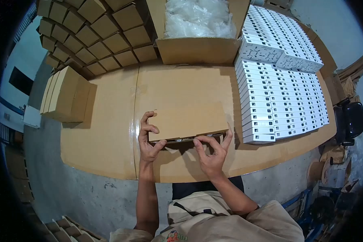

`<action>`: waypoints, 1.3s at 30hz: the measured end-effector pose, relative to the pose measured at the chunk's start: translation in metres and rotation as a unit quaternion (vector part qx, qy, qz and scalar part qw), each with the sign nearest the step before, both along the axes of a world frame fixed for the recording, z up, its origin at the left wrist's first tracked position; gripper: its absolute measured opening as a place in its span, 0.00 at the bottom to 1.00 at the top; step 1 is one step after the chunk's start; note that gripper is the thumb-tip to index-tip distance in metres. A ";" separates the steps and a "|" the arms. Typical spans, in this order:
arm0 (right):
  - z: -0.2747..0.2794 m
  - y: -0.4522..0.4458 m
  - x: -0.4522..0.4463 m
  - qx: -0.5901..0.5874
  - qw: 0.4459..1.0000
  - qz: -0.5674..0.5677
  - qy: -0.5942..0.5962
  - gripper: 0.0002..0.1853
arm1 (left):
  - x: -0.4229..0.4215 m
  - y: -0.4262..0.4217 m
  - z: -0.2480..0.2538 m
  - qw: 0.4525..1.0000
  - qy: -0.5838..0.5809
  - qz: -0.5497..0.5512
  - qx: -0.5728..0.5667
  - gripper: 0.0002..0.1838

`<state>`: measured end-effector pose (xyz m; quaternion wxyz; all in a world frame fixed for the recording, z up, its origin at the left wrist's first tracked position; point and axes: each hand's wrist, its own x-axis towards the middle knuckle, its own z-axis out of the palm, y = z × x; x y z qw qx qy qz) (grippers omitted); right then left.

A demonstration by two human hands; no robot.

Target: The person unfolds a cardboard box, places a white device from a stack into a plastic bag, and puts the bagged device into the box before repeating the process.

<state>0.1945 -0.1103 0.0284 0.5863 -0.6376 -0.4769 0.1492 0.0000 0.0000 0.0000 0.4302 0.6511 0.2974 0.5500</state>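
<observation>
the brown box (pixel 189 119) in hand looks formed but not fully closed: its top panel lies broad and smooth, while a dark gap runs along the near edge, with a bit of something pale and shiny showing in it (too small to tell what). by that measure, closing this near edge appears to be what is left on this one. it sits over the middle of the cardboard-covered table (pixel 105 155), toward the person's side. a small group of upright brown boxes (pixel 80 99) stands at the left, closed as far as their visible faces show, though whether they are finished cannot be told. rows of white boxes (pixel 286 101) are stacked at the right, and a carton (pixel 199 51) at the back holds clear plastic bags (pixel 199 20); a larger pile of brown cartons (pixel 105 44) rises at the back left. the left hand (pixel 149 146) is half curled around the box's left end, fingers spread over that side and thumb at the near left corner, steadying it. the right hand (pixel 213 155) has thumb and forefinger drawn close together at the near edge, with the other fingers reaching to the near right corner. both forearms come up from below, the right one slanting inward.
</observation>
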 end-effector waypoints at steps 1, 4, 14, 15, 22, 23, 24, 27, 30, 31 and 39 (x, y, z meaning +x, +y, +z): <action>0.003 0.001 -0.001 -0.005 1.000 -0.006 -0.008 0.07 | 0.000 -0.001 0.001 1.000 -0.006 -0.002 -0.008 0.22; 0.004 0.004 -0.002 -0.012 1.000 -0.023 -0.018 0.06 | 0.006 0.001 0.001 1.000 -0.025 -0.010 -0.015 0.21; 0.004 0.005 -0.009 0.024 0.998 -0.048 0.036 0.12 | 0.001 0.000 0.000 0.999 -0.028 -0.031 -0.019 0.16; 0.002 0.005 -0.005 0.049 0.997 -0.042 0.033 0.13 | 0.000 0.000 0.000 0.999 -0.031 -0.032 -0.019 0.16; -0.010 0.004 0.045 0.081 0.996 -0.028 0.006 0.11 | 0.003 -0.002 0.006 0.999 -0.029 -0.025 -0.026 0.16; -0.008 0.004 0.050 0.066 0.998 -0.013 -0.016 0.11 | 0.003 -0.002 0.006 0.999 -0.028 -0.023 -0.026 0.16; -0.007 0.004 0.052 0.066 0.997 -0.016 -0.021 0.11 | 0.003 -0.001 0.006 0.999 -0.026 -0.024 -0.024 0.16; -0.006 0.005 0.055 0.070 0.997 -0.014 -0.038 0.13 | 0.002 -0.001 0.007 1.000 -0.013 -0.021 -0.015 0.16; -0.004 0.006 0.059 0.089 0.994 -0.004 -0.057 0.13 | 0.001 -0.001 0.007 1.000 0.005 -0.020 -0.008 0.16; -0.003 0.007 0.060 0.105 0.993 -0.003 -0.062 0.14 | 0.001 -0.001 0.007 1.000 0.002 -0.024 -0.009 0.16; 0.002 0.009 0.073 0.089 0.966 0.070 -0.231 0.15 | 0.008 -0.009 0.012 0.999 -0.031 0.016 0.008 0.13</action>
